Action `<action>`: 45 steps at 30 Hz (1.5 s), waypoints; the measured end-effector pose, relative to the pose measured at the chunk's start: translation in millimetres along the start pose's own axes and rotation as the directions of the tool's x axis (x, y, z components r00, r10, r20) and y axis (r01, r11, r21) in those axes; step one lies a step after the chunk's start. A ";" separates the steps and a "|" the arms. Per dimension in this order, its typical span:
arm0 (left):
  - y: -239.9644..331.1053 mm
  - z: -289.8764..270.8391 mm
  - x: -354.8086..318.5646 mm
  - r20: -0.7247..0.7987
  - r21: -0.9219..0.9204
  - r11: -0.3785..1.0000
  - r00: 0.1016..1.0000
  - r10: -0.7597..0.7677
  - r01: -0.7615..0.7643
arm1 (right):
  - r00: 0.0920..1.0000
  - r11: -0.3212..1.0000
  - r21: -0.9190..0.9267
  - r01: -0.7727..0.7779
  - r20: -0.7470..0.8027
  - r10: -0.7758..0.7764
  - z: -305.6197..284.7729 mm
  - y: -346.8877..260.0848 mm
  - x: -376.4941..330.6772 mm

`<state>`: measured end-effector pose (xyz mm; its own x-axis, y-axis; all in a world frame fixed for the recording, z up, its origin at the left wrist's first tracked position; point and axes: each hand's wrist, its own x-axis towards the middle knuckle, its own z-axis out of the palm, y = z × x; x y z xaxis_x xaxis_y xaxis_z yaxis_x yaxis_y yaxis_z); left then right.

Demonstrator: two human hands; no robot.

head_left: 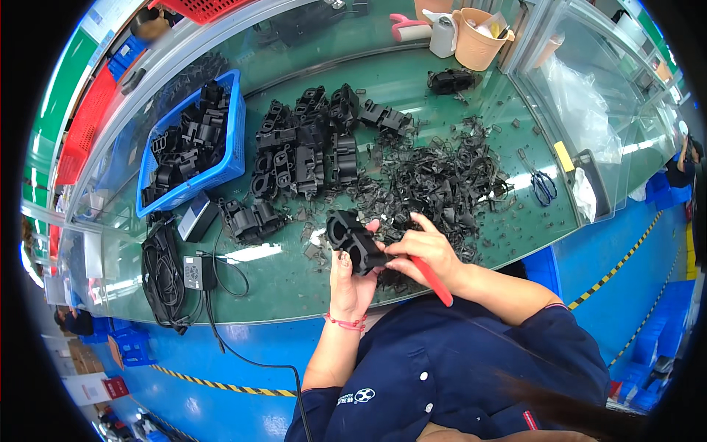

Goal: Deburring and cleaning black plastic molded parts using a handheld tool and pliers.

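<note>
My left hand (351, 289) is closed round a black moulded plastic housing (352, 239) with round openings, held up over the near edge of the green table. My right hand (434, 254) grips a red-handled tool (434, 281), its handle sticking out below the palm. The tool's working end meets the housing's right side, hidden by the fingers and the dark plastic, so its exact kind does not show. Just beyond both hands lies a wide heap of black plastic scraps (449, 177). Several similar housings (305, 140) stand grouped behind and left of it.
A blue basket (237, 140) of black parts stands at the left. Cables (163, 272) and a small black power box (199, 272) lie near the front left. Scissors (543, 188) rest on the right. At the back are a peach bucket (471, 55) and white bottle (442, 38).
</note>
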<state>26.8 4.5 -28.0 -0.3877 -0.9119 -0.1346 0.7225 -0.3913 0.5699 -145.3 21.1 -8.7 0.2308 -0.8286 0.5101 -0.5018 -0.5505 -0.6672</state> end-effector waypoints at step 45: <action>-7.0 26.8 -20.6 0.032 0.253 0.854 0.886 0.463 -0.455 | 0.998 0.999 -0.032 0.032 -0.060 -0.034 -4.2 -0.8 17.3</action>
<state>14.3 29.3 -7.5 -0.0275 -0.9849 0.1708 0.6485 0.1124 0.7529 -144.4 7.7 2.9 0.1976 -0.8016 0.5642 -0.5202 -0.5736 -0.6328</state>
